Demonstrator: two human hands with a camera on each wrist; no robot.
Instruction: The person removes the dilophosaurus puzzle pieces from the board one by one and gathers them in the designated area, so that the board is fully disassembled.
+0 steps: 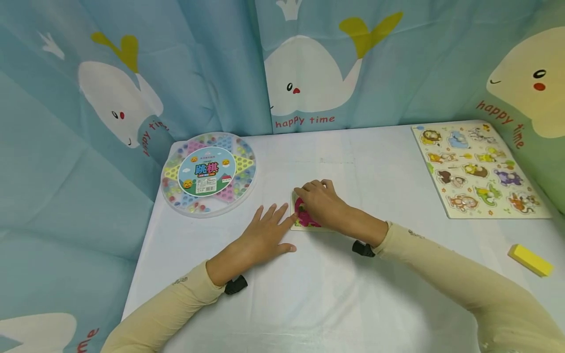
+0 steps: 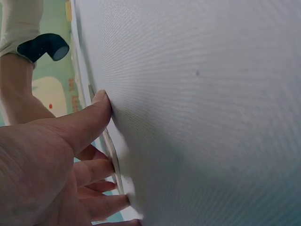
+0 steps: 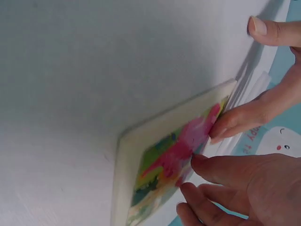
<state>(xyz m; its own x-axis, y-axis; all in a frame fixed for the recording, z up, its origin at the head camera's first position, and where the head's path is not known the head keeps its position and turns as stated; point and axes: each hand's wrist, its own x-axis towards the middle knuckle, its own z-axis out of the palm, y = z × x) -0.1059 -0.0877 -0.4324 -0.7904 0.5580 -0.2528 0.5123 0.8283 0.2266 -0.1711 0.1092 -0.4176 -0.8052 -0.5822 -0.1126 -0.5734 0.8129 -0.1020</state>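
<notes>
A small square picture puzzle (image 1: 304, 223) with a pink dinosaur lies flat on the white table. My right hand (image 1: 324, 206) bends over its upper right part, hiding much of the picture. In the right wrist view, the right thumb and fingers (image 3: 200, 162) pinch a pink puzzle piece (image 3: 185, 177) at the picture's far side. My left hand (image 1: 262, 238) is spread palm down just left of the puzzle, its index fingertip right at the left edge. The left thumb points away, and the left wrist view shows the fingertips along the board's rim (image 2: 113, 157).
A round Chinese checkers set (image 1: 207, 174) with coloured marbles sits at the back left. At the back right lies an animal puzzle board (image 1: 481, 171), and nearer a yellow block (image 1: 530, 260). A whale-print curtain (image 1: 220, 73) hangs behind the white table (image 1: 309, 304).
</notes>
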